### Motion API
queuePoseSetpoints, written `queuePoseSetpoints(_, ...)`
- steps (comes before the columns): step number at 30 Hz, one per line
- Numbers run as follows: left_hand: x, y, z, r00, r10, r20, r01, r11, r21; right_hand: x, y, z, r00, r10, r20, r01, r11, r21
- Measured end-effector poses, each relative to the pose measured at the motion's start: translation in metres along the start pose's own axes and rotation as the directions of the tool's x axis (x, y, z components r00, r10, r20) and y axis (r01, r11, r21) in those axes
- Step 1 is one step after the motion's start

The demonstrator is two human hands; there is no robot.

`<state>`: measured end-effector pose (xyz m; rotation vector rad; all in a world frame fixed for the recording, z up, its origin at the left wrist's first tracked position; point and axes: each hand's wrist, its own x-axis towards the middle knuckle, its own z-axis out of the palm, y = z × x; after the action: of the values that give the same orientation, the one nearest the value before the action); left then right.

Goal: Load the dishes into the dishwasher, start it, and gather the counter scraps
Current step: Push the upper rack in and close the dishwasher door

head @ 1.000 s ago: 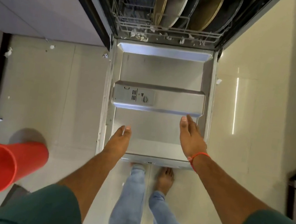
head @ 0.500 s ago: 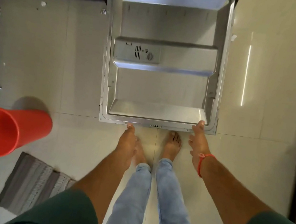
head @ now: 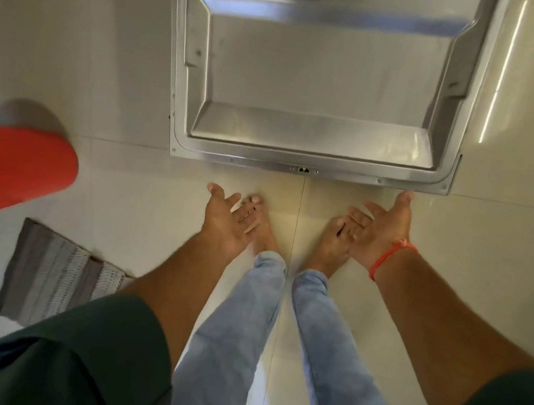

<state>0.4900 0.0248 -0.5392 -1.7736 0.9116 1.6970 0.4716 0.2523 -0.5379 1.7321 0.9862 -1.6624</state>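
- Dishwasher door (head: 321,82): lowered flat, front edge ahead of both palms, long axis left-to-right.
- Right hand (head: 379,233): fingers spread, empty, nearer, below front right corner.
- Left hand (head: 225,218): fingers spread, empty, farther back.

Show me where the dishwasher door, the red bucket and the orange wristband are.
dishwasher door (head: 321,82): head view, on its bare steel inner panel.
red bucket (head: 21,165): head view, on its outer side wall.
orange wristband (head: 389,255): head view, on the thread across the right wrist.

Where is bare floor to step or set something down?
Free: pale floor tiles right of the open steel dishwasher door; tiles between door and red plastic bucket. Crowded: grey mat under bucket, door edge near both hands.
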Motion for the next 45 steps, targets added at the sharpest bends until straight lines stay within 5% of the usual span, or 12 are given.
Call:
queuePoseSetpoints(16,0.115,-0.003,0.051,0.978,0.053,0.202,0.034,0.913,-0.407,0.110,-0.005,0.018,0.995,-0.073,0.067,0.048,0.946,0.319)
queuePoseSetpoints(24,0.128,-0.003,0.055,0.980,0.102,0.170,-0.009,0.880,-0.474,0.117,-0.007,0.021,0.983,-0.145,0.114,0.068,0.860,0.505)
queuePoseSetpoints(45,-0.085,0.029,0.052,0.989,0.018,0.149,0.056,0.878,-0.476,-0.074,-0.031,0.020,0.996,-0.080,0.045,0.042,0.832,0.553)
